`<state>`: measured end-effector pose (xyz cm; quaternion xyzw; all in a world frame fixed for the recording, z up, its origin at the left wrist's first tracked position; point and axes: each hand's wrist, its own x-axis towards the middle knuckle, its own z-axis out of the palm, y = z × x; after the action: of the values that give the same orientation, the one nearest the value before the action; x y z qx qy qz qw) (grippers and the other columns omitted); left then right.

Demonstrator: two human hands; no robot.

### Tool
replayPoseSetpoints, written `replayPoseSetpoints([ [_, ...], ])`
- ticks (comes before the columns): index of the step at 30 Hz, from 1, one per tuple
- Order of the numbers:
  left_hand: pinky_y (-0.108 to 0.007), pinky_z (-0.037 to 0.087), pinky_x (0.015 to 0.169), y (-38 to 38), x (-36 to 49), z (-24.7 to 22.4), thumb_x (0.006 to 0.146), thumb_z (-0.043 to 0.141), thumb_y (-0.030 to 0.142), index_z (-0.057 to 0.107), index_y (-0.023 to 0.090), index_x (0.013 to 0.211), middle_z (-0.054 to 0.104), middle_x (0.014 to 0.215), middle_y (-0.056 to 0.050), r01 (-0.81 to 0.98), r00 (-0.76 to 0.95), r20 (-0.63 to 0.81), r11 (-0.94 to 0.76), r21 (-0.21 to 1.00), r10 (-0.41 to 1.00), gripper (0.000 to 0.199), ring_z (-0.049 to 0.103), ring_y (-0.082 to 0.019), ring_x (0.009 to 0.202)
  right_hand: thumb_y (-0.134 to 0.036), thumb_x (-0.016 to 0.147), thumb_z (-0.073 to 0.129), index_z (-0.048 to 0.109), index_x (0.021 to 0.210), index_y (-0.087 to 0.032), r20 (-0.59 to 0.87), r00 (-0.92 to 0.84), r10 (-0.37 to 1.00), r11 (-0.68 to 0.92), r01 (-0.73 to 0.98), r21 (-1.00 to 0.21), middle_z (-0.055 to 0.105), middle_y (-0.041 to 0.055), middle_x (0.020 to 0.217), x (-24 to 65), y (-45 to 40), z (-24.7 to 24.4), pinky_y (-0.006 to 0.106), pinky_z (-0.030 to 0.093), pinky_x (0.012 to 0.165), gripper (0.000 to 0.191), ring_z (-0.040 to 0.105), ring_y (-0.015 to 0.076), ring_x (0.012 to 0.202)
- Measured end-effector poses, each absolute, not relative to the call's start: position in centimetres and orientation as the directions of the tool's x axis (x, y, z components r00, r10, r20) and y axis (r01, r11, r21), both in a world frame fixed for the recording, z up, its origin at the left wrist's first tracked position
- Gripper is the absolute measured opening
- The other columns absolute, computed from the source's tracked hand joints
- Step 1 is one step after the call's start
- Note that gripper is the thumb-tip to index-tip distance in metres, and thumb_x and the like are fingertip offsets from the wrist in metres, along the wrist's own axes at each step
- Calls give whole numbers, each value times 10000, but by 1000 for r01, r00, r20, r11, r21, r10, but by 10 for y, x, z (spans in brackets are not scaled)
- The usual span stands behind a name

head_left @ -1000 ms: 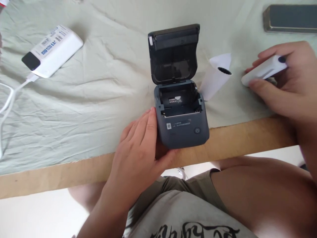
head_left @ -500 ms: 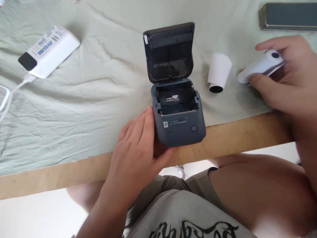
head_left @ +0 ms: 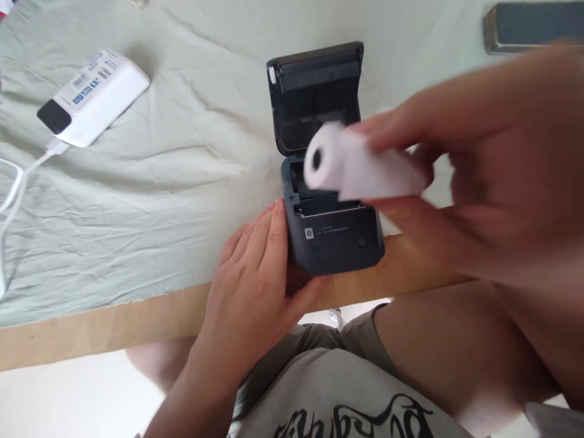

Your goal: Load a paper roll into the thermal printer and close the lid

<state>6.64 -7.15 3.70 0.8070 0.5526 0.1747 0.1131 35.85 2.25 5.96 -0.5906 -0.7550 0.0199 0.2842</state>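
Note:
A dark blue-grey label printer (head_left: 340,243) stands at the table's front edge with its black lid (head_left: 317,91) raised. My left hand (head_left: 255,261) holds the printer's left side, fingers along the wall and thumb at the front bottom. Over the open compartment, my right hand (head_left: 410,158) is closed on a white paper roll (head_left: 356,161), blurred by motion. The roll's end with its dark core hole faces left. It hides much of the compartment and its right side.
A white device (head_left: 103,91) with a black end and a label lies at the upper left, a white cable (head_left: 31,167) plugged in. A dark oblong case (head_left: 533,24) is at the upper right. The wooden table edge (head_left: 114,331) runs in front.
My right hand has carried the paper roll left from the right side of the table to above the printer. My hand now covers where the other roll stood. My left hand has barely moved.

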Motion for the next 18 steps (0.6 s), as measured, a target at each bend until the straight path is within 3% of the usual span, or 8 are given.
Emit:
replayPoseSetpoints([
  [5, -593, 604, 1371, -73, 65, 39, 1182, 722, 412, 500, 96, 1755, 711, 1760, -284, 846, 346, 149, -377, 377, 926, 691, 717, -438, 1646, -652, 1222, 561, 837, 1346, -385, 319, -306, 897, 405, 857, -319, 834, 60, 1136, 332, 22, 65, 408, 674, 847, 403, 836, 249, 1111],
  [8, -592, 601, 1372, -74, 64, 40, 1194, 704, 420, 408, 58, 1817, 716, 1738, -309, 844, 356, 149, -385, 373, 923, 779, 704, -443, 1660, -528, 1210, 575, 815, 1232, -364, 300, -442, 846, 518, 816, -257, 774, 24, 958, 314, 23, 75, 387, 636, 796, 291, 751, 205, 852],
  [11, -588, 601, 1371, -74, 65, 39, 1207, 678, 430, 369, 66, 1847, 715, 1743, -302, 845, 362, 157, -394, 361, 919, 798, 699, -436, 1669, -367, 1181, 554, 774, 1195, -318, 332, -522, 786, 597, 779, -190, 707, -27, 838, 302, 27, 83, 312, 507, 692, 226, 585, 135, 658],
  [15, -599, 610, 1364, -74, 65, 36, 1214, 658, 425, 365, 79, 1854, 712, 1753, -300, 843, 367, 164, -401, 358, 916, 784, 698, -439, 1673, -265, 1118, 540, 769, 1180, -302, 300, -548, 781, 599, 793, -112, 756, -39, 871, 303, 30, 85, 291, 382, 638, 240, 622, 132, 693],
  [18, -584, 609, 1366, -74, 65, 35, 1204, 670, 412, 374, 81, 1855, 716, 1748, -294, 842, 364, 167, -400, 362, 916, 787, 709, -433, 1660, -273, 1109, 551, 762, 1086, -282, 281, -600, 749, 645, 758, -100, 831, -24, 1002, 308, 31, 81, 337, 431, 633, 213, 720, 175, 792],
])
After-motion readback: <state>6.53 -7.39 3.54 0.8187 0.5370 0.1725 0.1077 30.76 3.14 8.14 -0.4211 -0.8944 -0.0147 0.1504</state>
